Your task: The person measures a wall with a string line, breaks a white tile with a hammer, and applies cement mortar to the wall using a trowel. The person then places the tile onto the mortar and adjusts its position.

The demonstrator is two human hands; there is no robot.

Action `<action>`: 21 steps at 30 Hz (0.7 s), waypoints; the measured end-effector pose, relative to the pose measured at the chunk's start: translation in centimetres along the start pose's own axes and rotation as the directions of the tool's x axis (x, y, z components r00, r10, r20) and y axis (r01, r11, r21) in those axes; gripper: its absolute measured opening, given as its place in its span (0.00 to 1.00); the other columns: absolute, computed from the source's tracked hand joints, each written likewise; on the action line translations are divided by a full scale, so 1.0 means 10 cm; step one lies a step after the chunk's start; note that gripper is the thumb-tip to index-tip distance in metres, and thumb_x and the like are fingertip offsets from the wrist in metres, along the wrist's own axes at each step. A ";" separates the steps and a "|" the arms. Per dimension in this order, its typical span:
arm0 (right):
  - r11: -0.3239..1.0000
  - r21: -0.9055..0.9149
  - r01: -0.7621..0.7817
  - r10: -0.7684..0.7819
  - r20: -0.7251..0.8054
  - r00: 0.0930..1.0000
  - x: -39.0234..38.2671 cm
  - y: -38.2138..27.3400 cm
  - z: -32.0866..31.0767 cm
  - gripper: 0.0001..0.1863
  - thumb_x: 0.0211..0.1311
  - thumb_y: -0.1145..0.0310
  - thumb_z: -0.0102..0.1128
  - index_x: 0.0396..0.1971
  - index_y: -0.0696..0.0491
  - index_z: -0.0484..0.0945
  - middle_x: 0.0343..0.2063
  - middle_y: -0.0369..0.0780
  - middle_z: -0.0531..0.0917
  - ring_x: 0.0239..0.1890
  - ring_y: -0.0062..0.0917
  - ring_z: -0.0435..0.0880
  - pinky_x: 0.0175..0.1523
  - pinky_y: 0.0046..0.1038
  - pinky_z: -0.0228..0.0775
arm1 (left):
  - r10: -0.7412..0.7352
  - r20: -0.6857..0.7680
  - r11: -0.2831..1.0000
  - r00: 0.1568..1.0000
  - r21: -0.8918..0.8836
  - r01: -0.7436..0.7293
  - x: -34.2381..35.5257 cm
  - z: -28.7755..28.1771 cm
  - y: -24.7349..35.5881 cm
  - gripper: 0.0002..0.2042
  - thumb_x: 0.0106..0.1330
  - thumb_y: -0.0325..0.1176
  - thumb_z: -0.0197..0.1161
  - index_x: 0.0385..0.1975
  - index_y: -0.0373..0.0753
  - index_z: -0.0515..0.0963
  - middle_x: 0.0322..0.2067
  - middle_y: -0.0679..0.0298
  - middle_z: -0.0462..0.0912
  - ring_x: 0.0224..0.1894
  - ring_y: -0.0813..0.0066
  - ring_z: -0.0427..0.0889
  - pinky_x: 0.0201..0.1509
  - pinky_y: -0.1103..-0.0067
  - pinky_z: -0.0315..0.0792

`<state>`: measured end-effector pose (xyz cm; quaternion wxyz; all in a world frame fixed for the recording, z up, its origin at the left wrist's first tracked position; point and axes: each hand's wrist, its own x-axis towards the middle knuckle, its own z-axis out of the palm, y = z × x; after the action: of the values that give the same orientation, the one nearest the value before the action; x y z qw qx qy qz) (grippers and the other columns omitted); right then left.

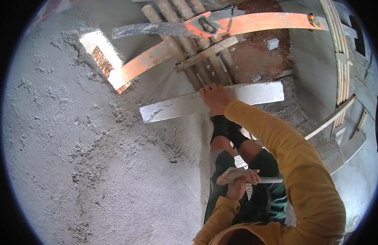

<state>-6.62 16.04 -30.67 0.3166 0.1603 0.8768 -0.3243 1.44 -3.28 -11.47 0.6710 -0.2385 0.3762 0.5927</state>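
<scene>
A long white building block [176, 107] lies crosswise in front of me, by the rough grey wall. On its middle sits my right hand [216, 99], the fingers bent over its far edge. Closer to my body, above my thighs, my left hand [238, 187] is closed around a tool [231, 174] with a flat, mortar-coloured head on one side and a straight grey bar [270, 179] on the other. Its exact kind is unclear. Beyond the block, a handsaw [152, 29] with a coarse-toothed blade and an orange handle [205, 25] rests across wooden poles.
Several round poles [185, 45] run away from me, crossed by a short wooden batten [207, 54] and an orange-faced plank [262, 23]. An opening [101, 59] pierces the left wall [66, 134]. Upright poles [340, 53] and loose boards [332, 116] stand at the right.
</scene>
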 end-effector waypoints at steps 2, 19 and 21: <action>0.996 0.067 -0.053 0.055 -0.037 0.998 -0.24 0.07 -0.05 0.35 0.34 0.63 0.72 0.47 0.58 0.70 0.44 0.45 0.77 0.48 0.39 0.77 0.48 0.36 0.72 | -0.012 0.002 1.000 1.000 0.010 0.012 0.00 -0.03 -0.03 0.14 0.69 0.37 0.52 0.19 0.40 0.71 0.22 0.59 0.77 0.34 0.62 0.79 0.62 0.60 0.61; 0.219 0.708 -0.672 0.920 0.079 0.384 -3.53 0.53 0.22 0.41 0.36 0.57 0.73 0.49 0.60 0.62 0.51 0.52 0.72 0.57 0.45 0.71 0.61 0.35 0.66 | 0.088 -0.068 0.993 0.994 0.091 -0.081 0.04 0.58 0.63 0.16 0.66 0.41 0.51 0.16 0.43 0.66 0.16 0.62 0.71 0.25 0.63 0.73 0.48 0.56 0.69; 0.100 0.749 -0.655 0.951 0.122 0.284 -3.63 0.60 0.45 0.41 0.36 0.56 0.73 0.49 0.61 0.62 0.52 0.53 0.72 0.57 0.45 0.71 0.61 0.36 0.65 | 0.202 -0.087 0.957 0.975 0.229 -0.178 0.10 0.74 0.89 0.15 0.66 0.41 0.51 0.16 0.43 0.66 0.16 0.62 0.70 0.25 0.63 0.72 0.46 0.56 0.69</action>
<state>25.48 14.67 -12.19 0.1724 0.7892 0.4808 -0.3410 -5.55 4.65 -6.61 0.6114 -0.1578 0.4970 0.5952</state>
